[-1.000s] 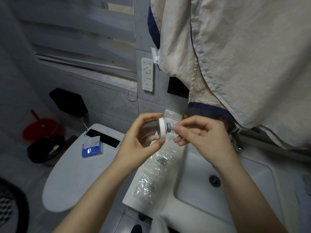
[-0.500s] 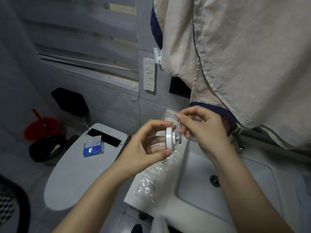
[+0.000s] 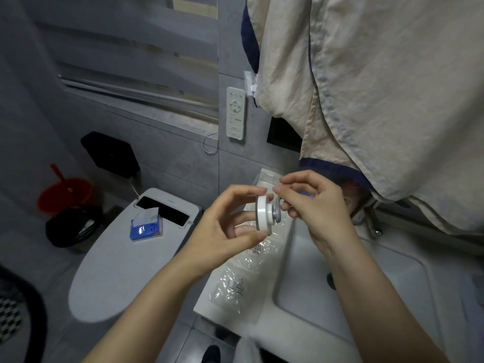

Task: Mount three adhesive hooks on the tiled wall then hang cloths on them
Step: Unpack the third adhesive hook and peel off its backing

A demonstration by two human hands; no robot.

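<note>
- Two hands: the left hand and the right hand.
- One white round adhesive hook with a grey knob.
- Two beige cloths with dark blue edging: one cloth at the left and a larger cloth at the right.
- One white remote on the tiled wall.
- One toilet.
- One blue tissue pack.
- One sink.
- One clear plastic bag.
- One red bucket.
- One black bin.
</note>
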